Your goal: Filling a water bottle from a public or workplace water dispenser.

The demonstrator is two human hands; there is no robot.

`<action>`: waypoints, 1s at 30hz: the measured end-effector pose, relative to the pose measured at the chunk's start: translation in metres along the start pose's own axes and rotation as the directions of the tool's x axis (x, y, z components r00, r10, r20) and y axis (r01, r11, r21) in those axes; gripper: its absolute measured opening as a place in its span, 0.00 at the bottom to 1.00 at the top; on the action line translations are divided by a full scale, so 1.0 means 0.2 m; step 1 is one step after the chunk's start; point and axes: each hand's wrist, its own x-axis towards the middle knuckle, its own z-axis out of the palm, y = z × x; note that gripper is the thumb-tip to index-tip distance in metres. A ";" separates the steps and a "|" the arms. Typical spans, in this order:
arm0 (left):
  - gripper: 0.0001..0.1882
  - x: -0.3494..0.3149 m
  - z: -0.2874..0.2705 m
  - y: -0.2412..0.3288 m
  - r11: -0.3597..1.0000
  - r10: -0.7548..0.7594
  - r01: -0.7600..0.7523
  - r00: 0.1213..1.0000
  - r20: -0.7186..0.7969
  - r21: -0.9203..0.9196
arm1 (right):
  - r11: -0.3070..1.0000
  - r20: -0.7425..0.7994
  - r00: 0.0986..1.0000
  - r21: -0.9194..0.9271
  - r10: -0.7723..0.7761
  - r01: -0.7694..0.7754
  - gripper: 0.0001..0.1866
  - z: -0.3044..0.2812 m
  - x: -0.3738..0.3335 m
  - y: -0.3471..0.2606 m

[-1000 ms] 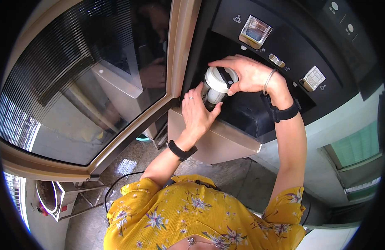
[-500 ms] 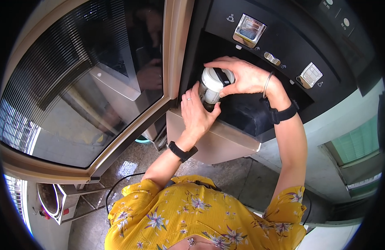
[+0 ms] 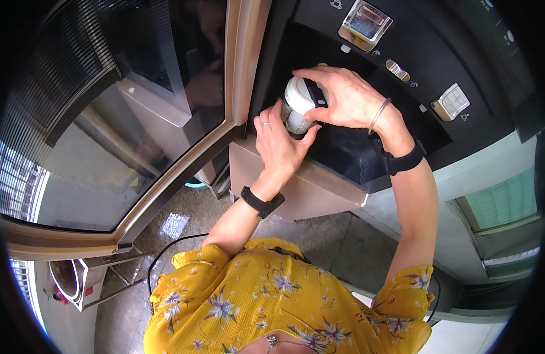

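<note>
A clear cup with a white lid (image 3: 297, 94) is between my two hands, inside the recess of a dark machine. A black strap or handle crosses the lid. My right hand (image 3: 349, 100) reaches over from the right, its fingers and thumb curved around the lid. Lower down, my left hand (image 3: 278, 141) wraps the cup's side from the near left, with the thumb at the front. The cup's base and any contents are mostly hidden by my left hand and the shade of the recess.
The dark machine panel (image 3: 414, 44) carries shiny metal fittings, among them a square one (image 3: 367, 25) above my right hand. At left stands an open, brown-framed glass door (image 3: 184, 177). A beige ledge (image 3: 296, 183) juts below the recess. A white basin (image 3: 82, 286) sits lower left.
The view has shifted, so the panel appears higher. Relative to the panel, the cup and both hands have moved slightly left. Both hands still hold the cup.
</note>
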 end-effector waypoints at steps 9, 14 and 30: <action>0.47 0.00 0.02 -0.01 1.000 -0.002 0.002 0.999 -0.038 -0.008 | 0.991 -0.078 0.992 -0.086 0.095 -0.101 0.43 0.04 0.00 -0.05; 0.50 0.01 0.01 -0.01 0.998 0.047 -0.045 0.998 -0.047 0.043 | 0.981 -0.101 0.986 -0.131 0.133 -0.145 0.44 0.05 0.00 -0.09; 0.58 -0.03 -0.15 0.00 0.996 0.066 -0.071 0.993 0.098 0.049 | 0.985 0.163 0.986 0.175 -0.025 -0.004 0.52 -0.01 -0.02 0.09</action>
